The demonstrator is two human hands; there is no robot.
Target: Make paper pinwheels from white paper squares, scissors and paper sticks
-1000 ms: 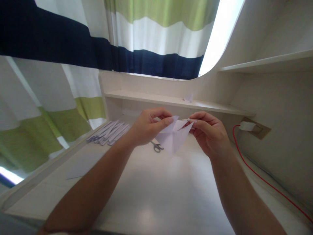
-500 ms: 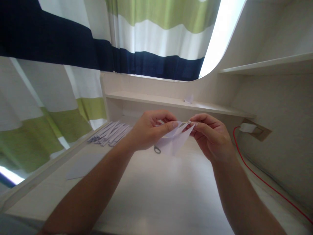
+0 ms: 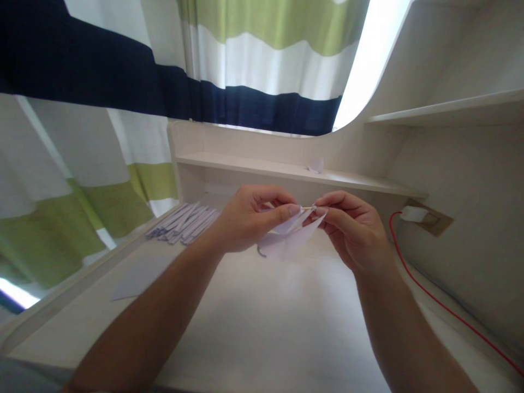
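A folded piece of thin white paper (image 3: 292, 240) hangs between my two hands above the table. My left hand (image 3: 260, 218) is closed, pinching its left part between thumb and fingers. Across the gap between my fingertips runs a thin pale stick (image 3: 308, 208), one end at my left thumb. My right hand (image 3: 354, 226) pinches the other end of the stick, close to a pointed corner of the paper. Just what lies inside the right fingertips is too small to make out. Behind the paper's lower left edge, part of a dark ring (image 3: 261, 252) shows on the table.
Several narrow paper strips (image 3: 184, 222) lie piled at the back left. A white sheet (image 3: 139, 277) rests partly behind my left forearm. On the back shelf (image 3: 254, 166) stands a small folded paper piece (image 3: 315, 165). A red cable (image 3: 426, 292) runs from a white plug (image 3: 413, 213) at right.
The paper's hanging part has tilted and now covers more of the dark ring. My right fingertips have shifted slightly at the stick's end; the left hand has hardly moved.
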